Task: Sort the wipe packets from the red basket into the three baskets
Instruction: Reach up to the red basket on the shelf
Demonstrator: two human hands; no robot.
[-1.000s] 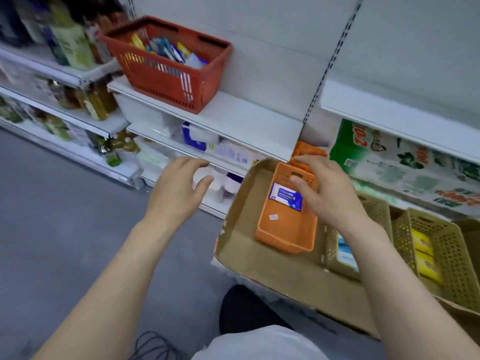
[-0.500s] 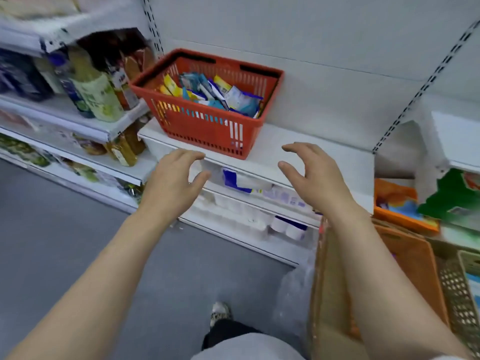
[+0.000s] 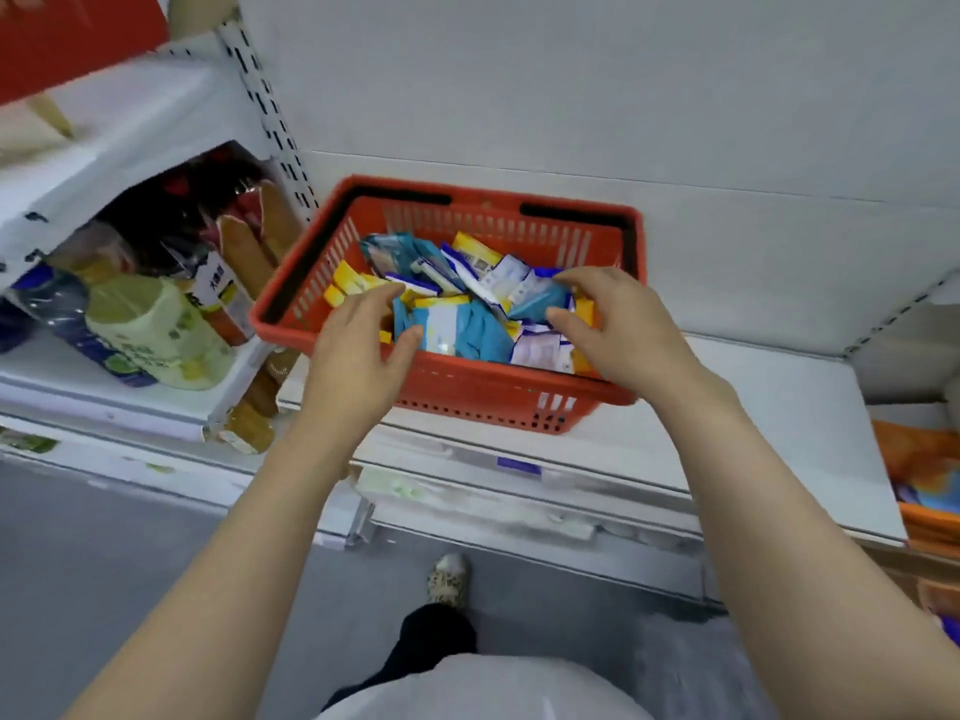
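The red basket (image 3: pixel 467 392) stands on a white shelf (image 3: pixel 769 407), filled with several wipe packets (image 3: pixel 457 324) in teal, yellow and white-blue. My left hand (image 3: pixel 358 350) hovers over the basket's front left rim, fingers spread, holding nothing. Over the right side my right hand (image 3: pixel 608 324) has its fingers apart, with the fingertips touching a teal packet (image 3: pixel 540 298); no grip shows. Only a strip of one orange basket (image 3: pixel 930 522) shows at the right edge.
Bottles and a pale green container (image 3: pixel 156 335) crowd the shelf to the left of the basket. Lower shelves hold blurred goods. Grey floor and my shoe (image 3: pixel 447 579) lie below.
The view swung from the sorting baskets at the right up to the red basket. Both hands moved forward from below the shelf to over the packets.
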